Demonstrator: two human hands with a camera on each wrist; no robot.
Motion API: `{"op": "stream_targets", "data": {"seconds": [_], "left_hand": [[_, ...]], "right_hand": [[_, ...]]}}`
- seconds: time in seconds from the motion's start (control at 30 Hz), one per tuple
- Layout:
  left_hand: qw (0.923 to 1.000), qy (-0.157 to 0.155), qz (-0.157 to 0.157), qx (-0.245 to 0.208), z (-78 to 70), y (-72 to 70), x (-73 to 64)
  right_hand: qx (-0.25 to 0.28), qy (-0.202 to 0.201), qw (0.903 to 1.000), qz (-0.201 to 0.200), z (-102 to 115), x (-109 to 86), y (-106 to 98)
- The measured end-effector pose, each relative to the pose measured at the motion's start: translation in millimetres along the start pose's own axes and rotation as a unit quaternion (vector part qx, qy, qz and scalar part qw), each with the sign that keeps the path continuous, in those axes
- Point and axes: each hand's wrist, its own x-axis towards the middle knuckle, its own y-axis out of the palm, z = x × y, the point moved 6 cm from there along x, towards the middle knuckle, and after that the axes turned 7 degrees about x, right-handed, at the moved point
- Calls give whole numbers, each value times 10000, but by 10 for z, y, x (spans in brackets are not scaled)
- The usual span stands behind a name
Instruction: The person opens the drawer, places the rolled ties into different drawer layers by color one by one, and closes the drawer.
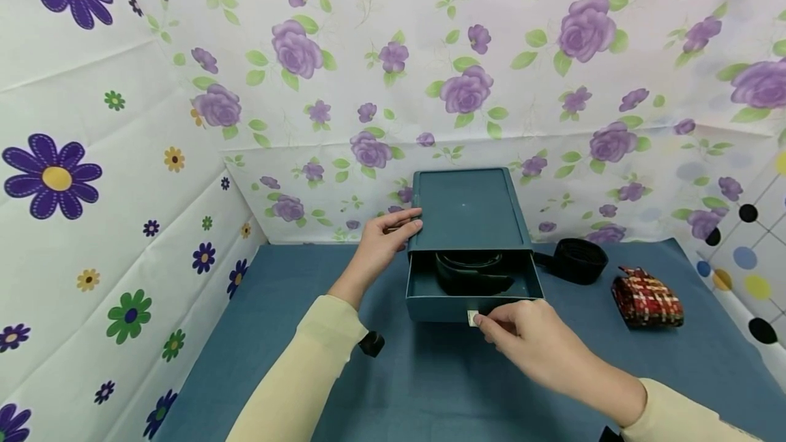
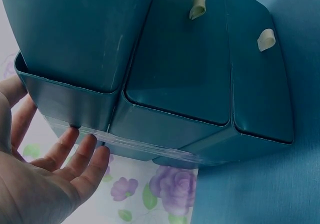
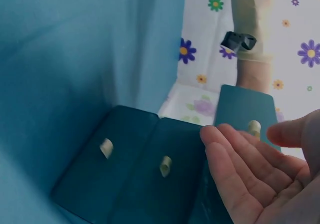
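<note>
A dark teal chest of drawers (image 1: 464,210) stands on the table, its top drawer (image 1: 436,310) pulled out. Inside that drawer lies a black, curved, strap-like item (image 1: 469,283). My right hand (image 1: 540,340) pinches the pale pull tab (image 1: 471,318) on the drawer front between thumb and fingers. Against the upper left side of the chest rests my left hand (image 1: 382,241), fingers extended; the left wrist view shows the left hand (image 2: 55,179) beside the chest's side wall. Two lower drawers, each with a pale loop tab (image 2: 198,6), are closed.
To the right of the chest lies a coiled black belt (image 1: 580,261), and farther right a folded red plaid cloth item (image 1: 647,300). The blue tabletop (image 1: 295,305) stretches to both sides. Flowered sheets (image 1: 368,87) hang behind and at the left.
</note>
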Motion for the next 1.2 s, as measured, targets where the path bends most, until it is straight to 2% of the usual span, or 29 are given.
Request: {"op": "stream_targets", "data": {"seconds": [0.2, 0.4, 0.67, 1.0, 1.2], "left_hand": [[10000, 12, 15, 6, 0, -3, 1], [10000, -23, 13, -12, -13, -1, -7], [10000, -40, 4, -13, -13, -1, -4], [10000, -6, 21, -21, -33, 4, -16], [10000, 16, 48, -22, -42, 11, -36]], "right_hand": [[686, 139, 9974, 139, -62, 34, 52], [858, 254, 9959, 116, -96, 41, 82], [1063, 466, 9930, -225, -122, 16, 119], [1789, 698, 9793, -645, -193, 4, 159], [1716, 579, 9786, -975, -212, -16, 161]]}}
